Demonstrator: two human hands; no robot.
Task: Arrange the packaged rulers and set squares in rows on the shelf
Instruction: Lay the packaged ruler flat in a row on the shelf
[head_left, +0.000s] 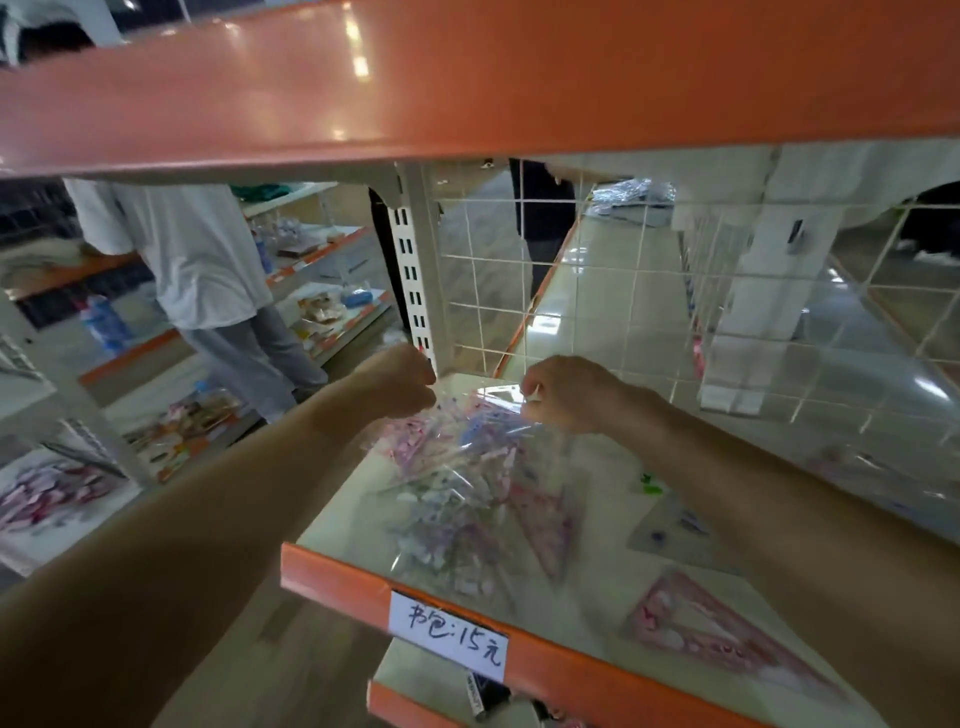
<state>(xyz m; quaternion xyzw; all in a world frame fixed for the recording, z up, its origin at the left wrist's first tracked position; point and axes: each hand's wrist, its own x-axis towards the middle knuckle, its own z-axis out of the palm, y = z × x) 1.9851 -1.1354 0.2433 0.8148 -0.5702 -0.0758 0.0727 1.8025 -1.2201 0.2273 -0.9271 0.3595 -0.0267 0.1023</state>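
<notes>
I have the clear packet of rulers and set squares (467, 434) pinched at its top corners: left hand (400, 384) curled on one, right hand (563, 395) on the other, over the back of the shelf (332, 571). Just below the grip lies another packet (457, 530), with a pink set square (717, 631) nearer me. Behind both hands stands the wire grid (623, 291).

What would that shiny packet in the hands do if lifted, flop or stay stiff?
Probably both: the clear wrap of the packet crinkles where the left hand and right hand pinch it, so it looks floppy, yet its flat contents likely stiffen it. The glossy film may be slippery.
</notes>
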